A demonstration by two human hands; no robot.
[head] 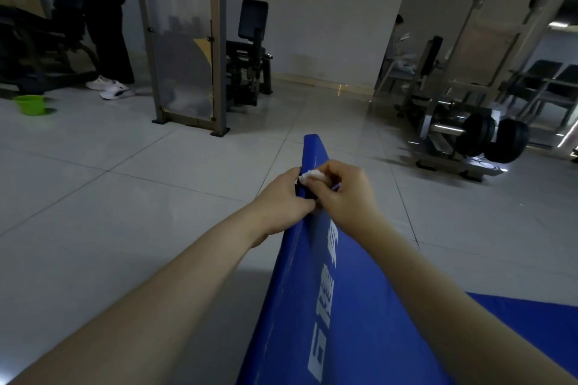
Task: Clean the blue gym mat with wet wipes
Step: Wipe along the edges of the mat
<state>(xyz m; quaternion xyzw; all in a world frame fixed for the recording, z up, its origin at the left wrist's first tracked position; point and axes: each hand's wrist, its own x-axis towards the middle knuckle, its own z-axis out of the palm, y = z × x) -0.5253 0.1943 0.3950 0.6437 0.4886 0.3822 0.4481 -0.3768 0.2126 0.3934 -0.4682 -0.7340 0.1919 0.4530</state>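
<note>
On the top edge of the raised blue gym mat (344,306), a wet wipe (308,175) is held by the right hand (341,191).

The mat's panel is stood up on the tiled floor (125,181) and runs away from the camera, with white lettering seen on its right face; more blue matting is seen low at the lower right. The upper edge is gripped by the left hand (287,194), whose fingers are curled round it, close against the right hand. The crumpled white wipe is pinched in the curled fingers of the right hand and pressed to the same edge. Far left, a green basin (29,104) is set on the floor, near a standing person (106,25) in dark trousers and white shoes. Black weight plates (506,144) are seen on a machine at the right.
</note>
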